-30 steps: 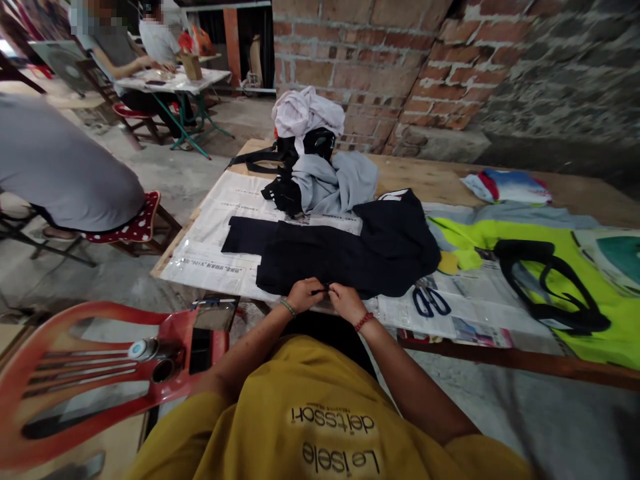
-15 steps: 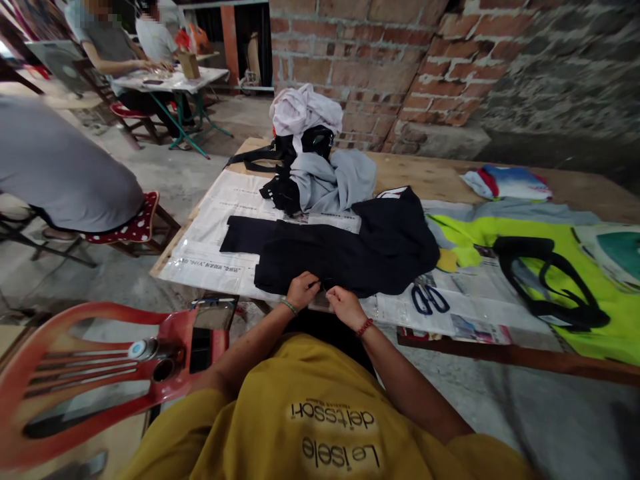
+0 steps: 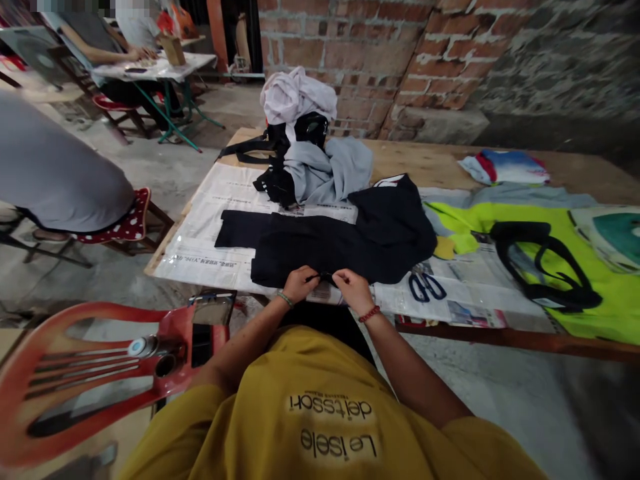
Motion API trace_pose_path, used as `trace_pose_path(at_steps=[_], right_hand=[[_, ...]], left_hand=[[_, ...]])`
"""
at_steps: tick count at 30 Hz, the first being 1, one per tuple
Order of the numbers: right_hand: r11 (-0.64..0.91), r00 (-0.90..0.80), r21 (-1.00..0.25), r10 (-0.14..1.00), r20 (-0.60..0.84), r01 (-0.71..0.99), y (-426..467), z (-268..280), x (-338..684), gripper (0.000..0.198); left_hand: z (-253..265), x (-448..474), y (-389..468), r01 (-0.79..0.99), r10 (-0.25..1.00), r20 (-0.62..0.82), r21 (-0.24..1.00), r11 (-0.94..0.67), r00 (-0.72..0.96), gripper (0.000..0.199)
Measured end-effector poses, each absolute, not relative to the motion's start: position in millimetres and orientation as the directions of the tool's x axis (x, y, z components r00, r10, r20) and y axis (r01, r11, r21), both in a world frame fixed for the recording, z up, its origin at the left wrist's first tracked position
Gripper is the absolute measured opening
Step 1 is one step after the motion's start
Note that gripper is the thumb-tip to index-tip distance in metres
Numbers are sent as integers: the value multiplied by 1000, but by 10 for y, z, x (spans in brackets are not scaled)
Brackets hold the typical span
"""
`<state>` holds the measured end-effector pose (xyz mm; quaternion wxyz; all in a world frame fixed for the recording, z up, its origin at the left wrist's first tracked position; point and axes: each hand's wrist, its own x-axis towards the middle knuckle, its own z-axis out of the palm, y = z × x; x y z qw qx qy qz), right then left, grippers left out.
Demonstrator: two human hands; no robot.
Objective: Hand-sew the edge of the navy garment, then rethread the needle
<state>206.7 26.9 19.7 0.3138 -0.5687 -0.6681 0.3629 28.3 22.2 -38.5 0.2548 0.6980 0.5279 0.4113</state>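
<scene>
Your two hands work at the near edge of a dark garment, laid along the front of the newspaper-covered desk. Your left hand pinches a small dark strip, fingers narrow; your right hand brings its fingertips close at the strip's other end, though whether they grip it you cannot tell here. The strip is dark against dark cloth, so a pinch could easily catch the wrong layer or slip off. The garment sits right at the desk's lip: a hard tug toward six o'clock might drag it over the edge. At three o'clock from your hands, scissors lie just beside the cloth, where a swinging sleeve or elbow could knock them. At twelve o'clock, a crumpled grey cloth lies close behind, and spreading the garment that way would likely bunch the two together.
</scene>
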Motion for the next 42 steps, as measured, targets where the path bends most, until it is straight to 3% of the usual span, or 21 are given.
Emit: trace_pose_path(at_steps=[4,10,15,18,26,37,42], right_hand=[[0,-69,-911,997,-31,412,420,273,1978,20],[-158,-90,-987,983,-160,22,519,290,1743,27],[-250,-194,-921,961,-197,-300,558,380,1679,36],[-305,-255,-861,943,-213,-407,618,471,1686,32],[-265,-163,-816,964,-211,-514,836,686,1788,18],[-179,-171,-806,980,-98,-564,943,726,1850,23],[96,44,-888,995,86,-449,941,611,1845,26]], left_hand=[[-390,268,256,488,964,257,834,-257,68,9],[-364,235,293,417,978,192,885,-207,79,11],[-347,231,293,406,976,194,887,-219,102,16],[-350,232,290,403,976,193,889,-216,96,14],[-357,238,287,409,976,203,886,-217,79,14],[-370,234,285,388,975,207,895,-222,80,14],[-377,227,286,373,973,218,899,-228,70,13]])
